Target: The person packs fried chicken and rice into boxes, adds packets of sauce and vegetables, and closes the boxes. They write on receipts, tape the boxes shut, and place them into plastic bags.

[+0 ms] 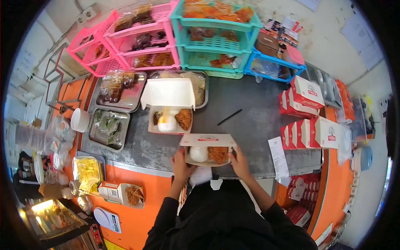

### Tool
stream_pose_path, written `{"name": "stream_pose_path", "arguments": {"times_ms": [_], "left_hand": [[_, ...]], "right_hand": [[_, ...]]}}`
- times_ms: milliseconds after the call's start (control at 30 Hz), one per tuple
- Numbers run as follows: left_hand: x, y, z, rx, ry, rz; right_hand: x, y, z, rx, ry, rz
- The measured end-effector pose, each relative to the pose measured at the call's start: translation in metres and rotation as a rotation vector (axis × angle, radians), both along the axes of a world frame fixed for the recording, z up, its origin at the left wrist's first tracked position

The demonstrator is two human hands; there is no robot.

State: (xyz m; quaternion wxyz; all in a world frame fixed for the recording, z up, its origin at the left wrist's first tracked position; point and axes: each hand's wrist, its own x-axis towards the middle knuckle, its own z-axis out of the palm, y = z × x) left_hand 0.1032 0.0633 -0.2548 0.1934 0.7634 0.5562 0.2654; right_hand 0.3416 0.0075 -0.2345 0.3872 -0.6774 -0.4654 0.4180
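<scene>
A paper meal box (221, 140) is held between my two hands at the counter's front edge, its lid tilted partly over the top. Inside it lie a white ball of rice (198, 154) and a piece of fried chicken (218, 155). My left hand (181, 167) grips the box's left side. On the right side, my right hand (240, 165) has its fingers pressed against the corner. Just behind stands a second meal box (168, 92) with its lid up, holding rice, fried chicken and a dark item with some orange sauce.
Steel trays (109, 146) with leaves and packets stand at the left. Pink racks (143, 39) and a teal rack (214, 46) line the back. Closed boxes (306, 133) stack at the right near a receipt (278, 158). A black pen (229, 117) lies mid-counter.
</scene>
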Motion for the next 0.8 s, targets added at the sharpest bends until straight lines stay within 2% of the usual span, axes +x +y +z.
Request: {"name": "stream_pose_path", "arguments": {"times_ms": [33, 167, 200, 267, 300, 333, 367, 400, 433, 467, 533, 567, 600, 667, 733, 767, 800], "left_hand": [[0.017, -0.004, -0.008, -0.082, 0.060, -0.015], [0.082, 0.011, -0.009, -0.045, 0.053, -0.036], [0.092, 0.019, -0.010, -0.038, 0.039, -0.025], [0.106, 0.030, 0.003, -0.028, 0.016, -0.021], [0.102, 0.035, 0.017, -0.104, -0.047, -0.093], [0.097, 0.042, 0.028, -0.175, -0.107, -0.165], [0.094, 0.050, 0.021, -0.139, -0.489, -0.228], [0.099, 0.057, 0.020, -0.135, -0.486, -0.233], [0.103, 0.065, 0.025, -0.107, -0.538, -0.123], [0.107, 0.074, 0.032, -0.079, -0.587, -0.012], [0.115, 0.084, 0.042, -0.157, -0.599, 0.048], [0.115, 0.087, 0.041, -0.059, -0.582, 0.125], [0.115, 0.093, 0.041, 0.045, -0.568, 0.198], [0.108, 0.088, 0.040, -0.002, -0.637, 0.131], [0.105, 0.074, 0.046, -0.168, -0.463, -0.153], [0.116, 0.061, 0.043, -0.089, -0.588, -0.084], [0.123, 0.054, 0.042, -0.085, -0.584, -0.091]], "right_hand": [[0.018, -0.004, 0.001, -0.008, -0.008, -0.075], [0.076, 0.001, 0.002, -0.091, 0.034, -0.226], [0.086, 0.007, 0.003, -0.090, 0.027, -0.237], [0.107, 0.017, 0.003, -0.169, 0.059, -0.106], [0.112, 0.020, -0.003, 0.056, -0.069, -0.010], [0.114, 0.026, -0.001, 0.065, -0.072, -0.016], [0.114, 0.035, 0.000, 0.262, -0.310, -0.112], [0.110, 0.041, -0.001, 0.448, -0.541, -0.211], [0.103, 0.052, 0.021, 0.493, -0.380, -0.258], [0.104, 0.055, 0.029, 0.484, -0.370, -0.266], [0.108, 0.059, 0.039, 0.281, -0.035, -0.277], [0.104, 0.050, 0.042, 0.239, -0.194, -0.346], [0.099, 0.046, 0.040, 0.254, -0.191, -0.352], [0.083, 0.030, 0.025, 0.496, -0.372, -0.336], [0.072, 0.014, -0.008, 0.384, -0.287, -0.309], [0.069, 0.015, -0.012, 0.284, -0.204, -0.274], [0.068, 0.017, -0.017, 0.288, -0.201, -0.280]]}}
